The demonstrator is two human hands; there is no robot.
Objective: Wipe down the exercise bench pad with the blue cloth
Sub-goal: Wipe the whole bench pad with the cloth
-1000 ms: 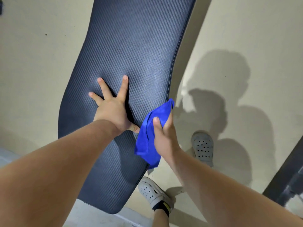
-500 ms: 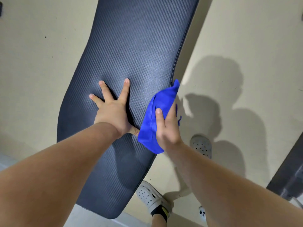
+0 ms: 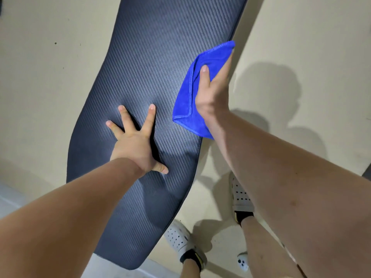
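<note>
The long dark bench pad (image 3: 156, 63) with a woven texture runs from the bottom left up to the top right. My left hand (image 3: 136, 143) lies flat on its middle, fingers spread, holding nothing. My right hand (image 3: 212, 91) grips the folded blue cloth (image 3: 190, 93) and presses it against the pad's right edge, thumb on top and fingers wrapped over the side. Part of the cloth is hidden under that hand.
A beige floor (image 3: 40, 77) surrounds the pad. My two feet in white perforated clogs (image 3: 178, 237) (image 3: 241, 199) stand just right of the pad's near end. A small white object (image 3: 243, 262) lies on the floor by my right leg.
My right hand has slid the blue cloth up along the pad's right edge, away from me. My left hand has stayed flat in the same spot on the pad.
</note>
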